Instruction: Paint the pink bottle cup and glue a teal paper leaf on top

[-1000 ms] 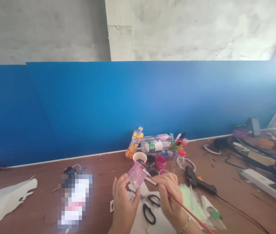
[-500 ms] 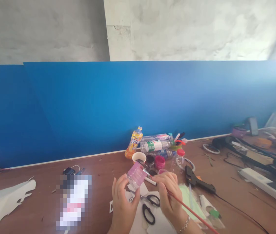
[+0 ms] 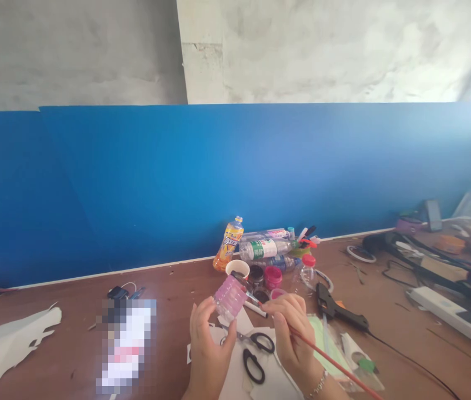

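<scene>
My left hand grips a cut piece of ribbed clear plastic bottle, tilted and mostly coated in pink. Its lower end near my fingers is still see-through. In my right hand is a paintbrush with a long red handle. The brush tip lies at the bottle piece's upper right side; I cannot tell whether it touches. Beneath my hands, scissors with black handles rest on white paper. Just beyond stand a pink paint jar, a dark jar and a paper cup.
Several plastic bottles lie against the blue partition, beside an upright orange-labelled bottle. On the right are a black glue gun with its cable and a white power strip. Torn white sheeting and a blurred-out phone-like screen lie left.
The bottle piece has turned and shifted slightly left in my left hand. My right hand and the brush have moved a little to the right.
</scene>
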`<state>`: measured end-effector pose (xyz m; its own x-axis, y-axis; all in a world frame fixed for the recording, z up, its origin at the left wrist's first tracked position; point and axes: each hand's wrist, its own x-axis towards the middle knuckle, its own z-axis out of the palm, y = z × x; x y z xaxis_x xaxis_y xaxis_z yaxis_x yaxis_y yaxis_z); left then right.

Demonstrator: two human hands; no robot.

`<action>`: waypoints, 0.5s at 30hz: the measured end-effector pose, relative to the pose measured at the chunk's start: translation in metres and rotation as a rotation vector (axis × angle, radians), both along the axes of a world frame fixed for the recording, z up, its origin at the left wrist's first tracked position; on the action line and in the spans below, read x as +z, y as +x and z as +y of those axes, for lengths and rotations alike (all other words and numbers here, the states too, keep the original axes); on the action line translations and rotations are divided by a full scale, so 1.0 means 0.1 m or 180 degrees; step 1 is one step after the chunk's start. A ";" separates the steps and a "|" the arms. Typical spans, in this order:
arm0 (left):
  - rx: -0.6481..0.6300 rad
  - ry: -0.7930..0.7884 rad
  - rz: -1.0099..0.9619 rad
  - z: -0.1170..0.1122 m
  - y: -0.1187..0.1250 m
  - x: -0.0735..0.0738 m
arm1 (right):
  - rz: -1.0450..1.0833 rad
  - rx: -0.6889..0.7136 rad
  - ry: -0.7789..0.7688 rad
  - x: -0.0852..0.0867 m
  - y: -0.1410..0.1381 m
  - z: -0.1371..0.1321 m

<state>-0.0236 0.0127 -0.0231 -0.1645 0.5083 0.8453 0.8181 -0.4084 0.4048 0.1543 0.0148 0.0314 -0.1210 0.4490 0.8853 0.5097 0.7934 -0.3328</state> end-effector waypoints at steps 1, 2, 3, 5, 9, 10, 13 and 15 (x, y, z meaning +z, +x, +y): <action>-0.0006 -0.0032 -0.0060 0.00 0.00 0.00 | 0.0004 -0.0006 -0.0001 0.00 0.00 0.00; -0.0020 -0.0069 -0.0129 0.00 -0.01 0.00 | 0.0008 -0.0015 0.0002 -0.01 0.01 0.01; -0.0046 -0.0113 -0.0203 0.00 -0.01 0.00 | 0.0018 -0.0028 0.0010 -0.01 0.01 0.01; -0.0113 -0.0223 -0.0365 0.01 -0.02 0.00 | 0.0035 -0.0061 0.0002 -0.01 0.02 0.01; -0.0197 -0.0407 -0.0599 0.02 -0.02 0.00 | 0.0079 -0.0075 0.0048 0.02 0.00 -0.02; -0.0206 -0.0422 -0.0621 0.02 -0.02 -0.01 | 0.0053 -0.0050 0.0067 0.03 -0.01 -0.02; -0.0271 -0.0453 -0.0672 0.01 -0.01 -0.03 | -0.0141 0.0079 0.0091 0.04 -0.05 -0.03; -0.0354 -0.0505 -0.0779 0.00 -0.01 -0.04 | -0.0241 0.0139 0.0069 0.02 -0.07 -0.02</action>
<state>-0.0241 0.0123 -0.0267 -0.2892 0.6570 0.6962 0.6425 -0.4060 0.6500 0.1472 0.0130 0.0336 -0.2070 0.4228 0.8823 0.4975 0.8220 -0.2772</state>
